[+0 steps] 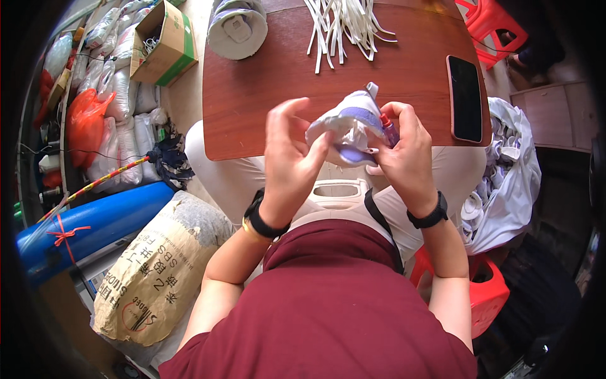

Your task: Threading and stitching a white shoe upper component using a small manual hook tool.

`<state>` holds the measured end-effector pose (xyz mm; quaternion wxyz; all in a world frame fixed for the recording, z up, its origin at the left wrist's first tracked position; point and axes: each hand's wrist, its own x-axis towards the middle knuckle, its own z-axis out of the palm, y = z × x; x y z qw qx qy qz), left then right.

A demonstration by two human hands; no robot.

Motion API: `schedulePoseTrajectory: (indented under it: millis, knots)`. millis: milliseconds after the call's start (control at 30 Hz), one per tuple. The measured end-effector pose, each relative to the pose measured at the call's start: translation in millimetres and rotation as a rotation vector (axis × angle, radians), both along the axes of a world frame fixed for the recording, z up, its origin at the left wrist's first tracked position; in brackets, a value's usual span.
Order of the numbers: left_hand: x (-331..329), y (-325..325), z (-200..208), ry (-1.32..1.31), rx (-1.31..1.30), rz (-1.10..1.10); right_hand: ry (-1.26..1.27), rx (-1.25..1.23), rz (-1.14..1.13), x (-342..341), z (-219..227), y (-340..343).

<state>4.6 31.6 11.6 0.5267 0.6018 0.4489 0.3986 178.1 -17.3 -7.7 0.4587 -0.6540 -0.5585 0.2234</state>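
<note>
A small white and lavender fabric piece [361, 116], with a curved padded edge and an opening, is held up over the table's near edge. My right hand [404, 142] has its fingers closed at the piece's right side. It also grips a small red-handled tool [387, 129], whose thin metal shaft points up along the fabric; its tip is hard to make out. At the piece's left edge, the thumb of my left hand [290, 148] touches the fabric, while its other fingers are raised, bent and apart.
White strips [344, 28] and a stack of similar pieces [237, 31] lie on the brown table [252, 95], with a phone [464, 98] at right. A white bag [514, 208] holds more pieces. A paper sack [158, 278], blue roll [107, 218] and carton [177, 47] stand left.
</note>
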Motion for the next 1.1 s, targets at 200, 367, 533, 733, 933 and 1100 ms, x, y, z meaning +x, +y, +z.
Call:
schedulePoseTrajectory:
  millis: [200,367,533,733,933,1100]
  knots:
    - [11.2,-9.6,26.2,0.098,0.526,-0.188,-0.031,0.104,-0.059,-18.7,-4.5,2.9]
    - [17.3,-11.0,-11.1,0.164,0.411,-0.183,0.066,0.050,-0.117,-20.1,-10.6,5.1]
    - [13.5,-16.4,-39.4,0.259,0.402,-0.054,0.341,-0.204,-0.106,-7.4,-10.1,9.8]
    - [14.6,1.6,-42.1,0.214,0.306,-0.060,0.854,-0.268,0.003,3.1,-14.9,8.9]
    - [9.4,7.2,-31.6,0.221,0.217,-0.131,1.086,-0.339,0.075,8.0,-1.7,8.2]
    - [9.1,19.2,-18.6,0.193,-0.156,-0.292,1.181,-0.326,0.115,11.9,-11.7,9.7]
